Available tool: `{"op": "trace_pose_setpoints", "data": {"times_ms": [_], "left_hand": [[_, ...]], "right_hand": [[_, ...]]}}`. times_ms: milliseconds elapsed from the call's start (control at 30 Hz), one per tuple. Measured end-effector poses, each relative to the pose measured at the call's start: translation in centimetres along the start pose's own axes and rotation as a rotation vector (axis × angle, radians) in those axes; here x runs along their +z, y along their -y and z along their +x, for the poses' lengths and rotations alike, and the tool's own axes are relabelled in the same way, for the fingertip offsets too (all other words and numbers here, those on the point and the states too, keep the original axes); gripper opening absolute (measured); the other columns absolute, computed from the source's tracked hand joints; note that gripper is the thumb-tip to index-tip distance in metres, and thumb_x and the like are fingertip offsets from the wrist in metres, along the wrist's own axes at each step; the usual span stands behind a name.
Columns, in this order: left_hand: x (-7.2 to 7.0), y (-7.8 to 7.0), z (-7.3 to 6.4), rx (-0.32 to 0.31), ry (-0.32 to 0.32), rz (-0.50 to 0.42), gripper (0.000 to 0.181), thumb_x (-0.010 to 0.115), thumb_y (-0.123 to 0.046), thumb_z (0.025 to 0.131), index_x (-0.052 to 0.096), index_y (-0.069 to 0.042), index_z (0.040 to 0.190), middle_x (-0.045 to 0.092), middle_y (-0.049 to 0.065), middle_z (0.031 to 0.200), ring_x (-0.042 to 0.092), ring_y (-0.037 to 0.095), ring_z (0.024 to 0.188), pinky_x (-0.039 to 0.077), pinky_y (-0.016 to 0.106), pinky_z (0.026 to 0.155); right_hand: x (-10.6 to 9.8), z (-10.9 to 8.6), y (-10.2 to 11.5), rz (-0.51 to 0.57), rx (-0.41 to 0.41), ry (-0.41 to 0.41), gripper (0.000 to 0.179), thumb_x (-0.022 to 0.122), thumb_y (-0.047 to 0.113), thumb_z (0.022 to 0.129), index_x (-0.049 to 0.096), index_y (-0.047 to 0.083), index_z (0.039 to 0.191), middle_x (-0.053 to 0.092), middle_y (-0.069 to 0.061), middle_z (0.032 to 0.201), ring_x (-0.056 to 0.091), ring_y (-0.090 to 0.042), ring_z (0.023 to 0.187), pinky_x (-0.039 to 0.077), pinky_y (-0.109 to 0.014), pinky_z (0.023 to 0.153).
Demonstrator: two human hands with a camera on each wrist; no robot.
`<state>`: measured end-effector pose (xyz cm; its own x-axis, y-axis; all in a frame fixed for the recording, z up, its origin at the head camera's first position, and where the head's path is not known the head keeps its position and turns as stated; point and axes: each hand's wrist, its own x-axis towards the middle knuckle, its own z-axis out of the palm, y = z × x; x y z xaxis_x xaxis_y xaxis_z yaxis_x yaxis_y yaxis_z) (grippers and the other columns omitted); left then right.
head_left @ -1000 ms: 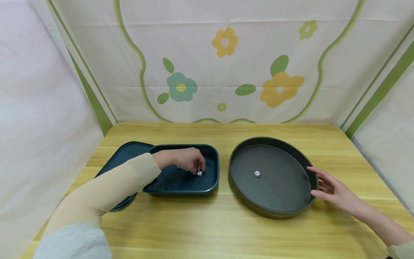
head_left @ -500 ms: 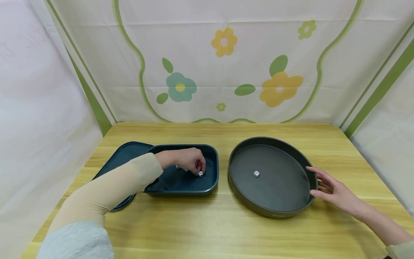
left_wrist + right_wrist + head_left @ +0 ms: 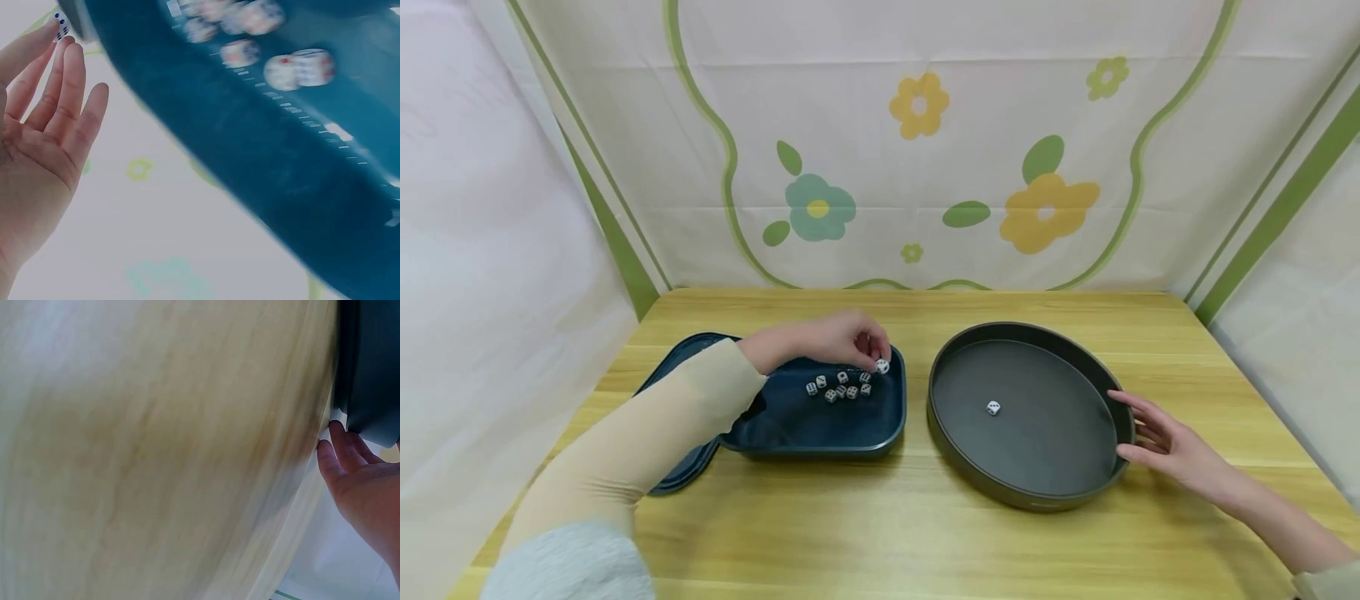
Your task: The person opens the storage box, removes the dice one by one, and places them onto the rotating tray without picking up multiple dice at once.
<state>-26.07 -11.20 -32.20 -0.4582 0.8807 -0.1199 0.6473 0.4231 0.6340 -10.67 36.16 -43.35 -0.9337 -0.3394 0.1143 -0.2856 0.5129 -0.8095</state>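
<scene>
My left hand (image 3: 842,337) pinches a white die (image 3: 882,366) between thumb and fingertips, held over the right part of a dark blue rectangular box (image 3: 805,429). Several more dice (image 3: 852,392) lie on the box floor below the hand; they look blurred in the left wrist view. That view shows the pinched die (image 3: 61,26) with blue pips facing the camera. My right hand (image 3: 1183,454) touches the right rim of a round dark grey pan (image 3: 1045,458) with extended, spread fingers. One die (image 3: 993,407) lies inside the pan, left of its middle.
A dark blue lid (image 3: 688,350) lies left of the box, partly hidden by the left sleeve (image 3: 662,425). A strip of wooden table (image 3: 917,517) separates box and pan. White flowered cloth (image 3: 865,125) rises behind and at both sides.
My left hand has gripped a die and lifted it off the box floor, up towards the box's back right. More dice show in the box now. My right hand stays at the pan.
</scene>
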Motion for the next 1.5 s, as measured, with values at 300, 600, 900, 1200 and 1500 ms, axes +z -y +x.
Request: {"op": "trace_pose_setpoints", "data": {"times_ms": [300,600,900,1200,1500], "left_hand": [[-0.5,-2.1,3.8,0.054,-0.036,0.051,0.011,0.070,-0.010,0.090,0.072,-0.008,0.101,0.067,-0.005,0.090,0.060,0.010,0.082,0.050,0.024,0.076],[1.5,-2.7,9.1,0.018,-0.024,0.056,0.009,0.070,-0.012,0.090,0.071,-0.010,0.099,0.064,-0.002,0.085,0.057,0.012,0.075,0.047,0.022,0.067],[3.5,-3.1,12.7,-0.003,0.031,0.051,0.007,0.072,-0.010,0.089,0.071,-0.010,0.095,0.064,-0.002,0.083,0.056,0.011,0.075,0.047,0.021,0.066],[5.1,-3.1,14.1,-0.058,0.066,0.081,0.005,0.072,-0.007,0.089,0.070,-0.010,0.092,0.063,-0.002,0.080,0.055,0.009,0.069,0.046,0.020,0.062],[4.9,-2.9,13.5,-0.013,0.072,0.065,0.017,0.068,-0.003,0.089,0.070,-0.002,0.106,0.066,0.002,0.086,0.057,0.011,0.074,0.046,0.020,0.066]], "right_hand": [[0.0,0.1,0.0,0.005,0.000,0.007,0.070,0.061,-0.001,0.093,0.027,0.012,0.153,0.026,0.029,0.142,0.029,0.021,0.116,0.036,-0.005,0.088],[0.1,0.0,0.2,0.013,0.008,0.008,0.071,0.061,0.000,0.094,0.027,0.015,0.154,0.025,0.019,0.150,0.030,0.020,0.117,0.036,-0.006,0.088],[0.1,0.5,0.5,0.016,0.019,0.018,0.070,0.060,0.002,0.095,0.027,0.017,0.154,0.027,0.008,0.152,0.031,0.019,0.117,0.037,-0.006,0.089],[0.1,0.6,0.5,0.012,-0.003,0.016,0.070,0.060,0.000,0.095,0.027,0.016,0.154,0.026,0.011,0.152,0.031,0.019,0.117,0.036,-0.006,0.089],[0.1,0.5,0.5,0.018,0.015,0.019,0.071,0.060,0.001,0.095,0.026,0.018,0.154,0.025,0.008,0.153,0.030,0.020,0.116,0.036,-0.006,0.088]]}}
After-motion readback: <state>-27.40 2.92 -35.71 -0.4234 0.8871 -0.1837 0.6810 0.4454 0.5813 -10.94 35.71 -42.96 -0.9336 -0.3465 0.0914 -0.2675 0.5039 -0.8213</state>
